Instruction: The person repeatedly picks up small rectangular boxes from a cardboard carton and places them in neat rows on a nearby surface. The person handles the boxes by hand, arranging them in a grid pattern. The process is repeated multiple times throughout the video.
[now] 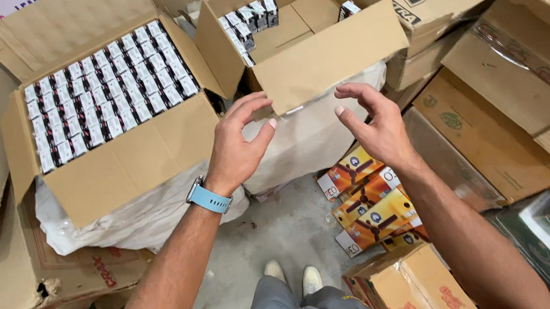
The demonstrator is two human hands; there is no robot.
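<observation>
My left hand [237, 145] and my right hand [371, 124] are raised side by side, fingers apart and curled, holding nothing. A blue watch band sits on my left wrist. Both hands hover just below the front flap of an open cardboard box [327, 63] that holds only a few small black-and-white packets [247, 20] along its far left side. To the left, a second open cardboard box [114, 172] is packed full with rows of the same small packets [107, 91].
Both boxes rest on white sacks [302, 144]. Orange printed cartons [367, 206] lie stacked at lower right, with large flat cardboard cartons [498, 125] beyond. More cardboard boxes crowd the left side. My feet stand on a narrow strip of grey floor [285, 227].
</observation>
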